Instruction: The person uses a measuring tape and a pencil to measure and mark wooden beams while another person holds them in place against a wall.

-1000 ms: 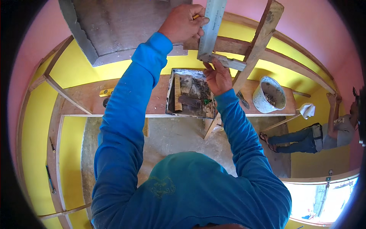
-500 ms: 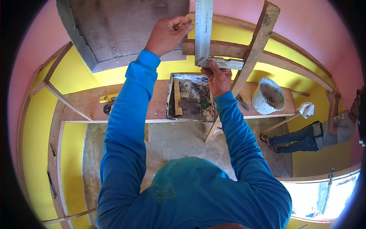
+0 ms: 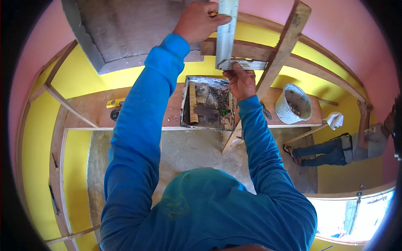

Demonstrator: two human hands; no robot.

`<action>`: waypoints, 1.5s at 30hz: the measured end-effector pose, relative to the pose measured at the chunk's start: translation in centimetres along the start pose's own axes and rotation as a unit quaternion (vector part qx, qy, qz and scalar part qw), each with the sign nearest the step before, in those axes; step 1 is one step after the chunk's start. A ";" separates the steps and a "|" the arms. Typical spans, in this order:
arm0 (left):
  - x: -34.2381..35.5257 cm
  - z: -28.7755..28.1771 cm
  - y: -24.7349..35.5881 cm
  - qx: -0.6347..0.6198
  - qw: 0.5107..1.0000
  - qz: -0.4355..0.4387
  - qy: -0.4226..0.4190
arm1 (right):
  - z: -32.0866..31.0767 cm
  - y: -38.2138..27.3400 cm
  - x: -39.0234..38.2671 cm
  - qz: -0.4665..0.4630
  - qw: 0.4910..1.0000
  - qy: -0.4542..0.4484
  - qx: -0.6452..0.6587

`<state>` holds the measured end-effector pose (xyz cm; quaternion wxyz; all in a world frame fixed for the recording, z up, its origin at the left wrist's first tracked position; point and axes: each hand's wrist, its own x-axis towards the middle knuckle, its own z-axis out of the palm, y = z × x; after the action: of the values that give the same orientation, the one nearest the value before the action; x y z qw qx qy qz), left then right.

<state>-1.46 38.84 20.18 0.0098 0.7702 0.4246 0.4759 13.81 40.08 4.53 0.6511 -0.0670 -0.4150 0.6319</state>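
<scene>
At the frame's upper centre, the right hand (image 3: 243, 85) pinches a smooth, L-shaped metal square (image 3: 251, 65) against a rough wooden post (image 3: 288, 35), while the left hand (image 3: 196, 23), fingers bunched around a thin yellow stick (image 3: 213, 14), touches the square's flat blade (image 3: 225, 39).

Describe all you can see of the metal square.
The square has a long, silvery, marked blade joined at a right angle to a shorter bar; both look metal. The blade crosses a rail, its top out of frame. The right hand grips the bar, whose end reaches a slanted post; the left hand overlaps the blade.
</scene>
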 end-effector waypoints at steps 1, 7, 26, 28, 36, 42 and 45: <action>0.1 -0.1 -0.3 -0.040 0.997 0.055 0.019 | 0.4 -0.1 -0.1 -0.008 1.000 0.003 0.004; 0.2 0.0 -0.9 -0.021 1.000 0.015 0.007 | -0.2 0.3 -0.1 -0.024 1.000 -0.007 0.008; -41.6 -3.4 -6.5 -0.339 0.669 -0.643 0.157 | -1.5 10.8 -10.3 0.310 0.939 0.146 -0.011; -42.7 -6.5 -4.1 -0.294 0.723 -0.598 0.183 | -0.9 13.9 -10.0 0.318 0.934 0.157 -0.033; -25.4 -23.1 1.1 -0.298 0.885 0.025 0.356 | 1.9 31.3 -8.4 0.375 0.883 0.282 0.033; -21.7 -26.8 -2.0 -0.360 0.922 0.014 0.142 | -1.7 37.4 -10.5 0.284 0.843 0.445 -0.104; -21.6 -28.3 -4.6 -0.379 0.924 -0.055 -0.011 | -0.9 35.7 -11.0 0.310 0.831 0.421 -0.189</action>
<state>-29.45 16.42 18.04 0.3313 0.6899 0.2540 0.5914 -11.44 37.72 -22.89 0.5072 -0.5732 -0.1695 0.6209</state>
